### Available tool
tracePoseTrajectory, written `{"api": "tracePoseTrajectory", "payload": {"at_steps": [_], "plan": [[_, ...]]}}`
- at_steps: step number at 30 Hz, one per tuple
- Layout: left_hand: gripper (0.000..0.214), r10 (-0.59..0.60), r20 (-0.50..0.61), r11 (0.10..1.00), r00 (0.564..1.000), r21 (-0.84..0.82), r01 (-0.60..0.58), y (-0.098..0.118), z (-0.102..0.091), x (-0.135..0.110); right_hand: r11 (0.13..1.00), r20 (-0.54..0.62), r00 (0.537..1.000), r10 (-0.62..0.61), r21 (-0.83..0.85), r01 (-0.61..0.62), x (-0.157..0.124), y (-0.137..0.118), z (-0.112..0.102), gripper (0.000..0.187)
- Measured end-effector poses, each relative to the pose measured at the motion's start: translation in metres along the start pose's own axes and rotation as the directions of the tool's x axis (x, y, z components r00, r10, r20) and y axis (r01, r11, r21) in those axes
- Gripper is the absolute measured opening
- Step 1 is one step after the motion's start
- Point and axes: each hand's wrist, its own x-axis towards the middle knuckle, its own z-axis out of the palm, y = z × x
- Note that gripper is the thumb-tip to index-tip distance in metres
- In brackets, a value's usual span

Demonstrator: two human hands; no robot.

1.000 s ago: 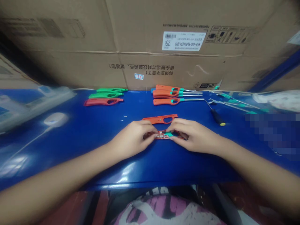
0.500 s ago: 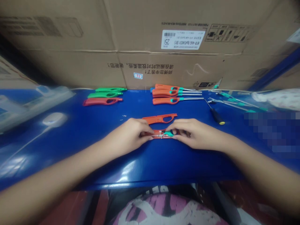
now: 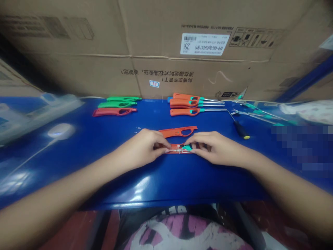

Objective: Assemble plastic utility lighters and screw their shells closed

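Note:
An orange lighter half-shell (image 3: 174,147) lies on the blue table with its inner side up, holding a white wire and small metal parts. My left hand (image 3: 153,146) grips its left end between thumb and fingers. At the other end, my right hand (image 3: 205,146) is closed around the shell, its thumb and fingertips beside a green trigger piece (image 3: 186,148). The fingers partly cover both ends. Just behind lies a second orange half-shell (image 3: 178,132) with a loop-shaped opening, apart from my right hand; my left hand overlaps its left end in view.
Several orange lighters (image 3: 183,111) with metal tubes lie behind. Green and red handles (image 3: 114,111) are at back left. A screwdriver (image 3: 239,130) and loose metal tubes with green parts (image 3: 260,113) lie right. A white round device (image 3: 61,132) with a cable sits left. A cardboard wall (image 3: 156,41) closes the back.
Almost nothing differs. My left fingers have shifted very slightly at the shell's left end; both hands stay on the half-shell.

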Motion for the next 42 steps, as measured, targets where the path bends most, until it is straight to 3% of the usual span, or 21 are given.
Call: {"api": "tracePoseTrajectory", "payload": {"at_steps": [8, 19, 24, 31, 36, 42], "plan": [[0.015, 0.014, -0.003, 1.000, 1.000, -0.019, -0.014, -0.003, 0.001, 0.002, 1.000, -0.039, 0.999, 0.019, 0.002, -0.019, 0.001, 0.003, 0.005, 0.018], [0.019, 0.022, -0.014, 0.999, 1.000, 0.035, -0.021, -0.001, 0.002, 0.000, 0.975, -0.095, 0.994, -0.048, -0.219, 0.026, -0.003, -0.002, 0.015, 0.024], [0.018, 0.004, 0.002, 0.999, 1.000, 0.033, -0.004, -0.002, 0.002, 0.001, 0.949, -0.028, 0.989, -0.145, -0.288, 0.131, -0.004, -0.002, 0.012, 0.027], [0.016, -0.015, 0.033, 1.000, 0.999, 0.027, 0.014, -0.002, 0.001, 0.001, 0.829, 0.091, 0.974, -0.208, -0.511, 0.225, -0.007, -0.007, 0.010, 0.036], [0.015, -0.019, 0.038, 1.000, 0.999, 0.019, 0.018, -0.003, 0.001, 0.002, 0.803, 0.134, 0.969, -0.208, -0.542, 0.247, -0.008, -0.008, 0.008, 0.036], [0.015, -0.043, 0.036, 0.999, 0.998, 0.029, 0.042, -0.003, 0.001, 0.003, 0.708, 0.189, 0.959, -0.210, -0.647, 0.283, -0.011, -0.012, 0.009, 0.038]]}}
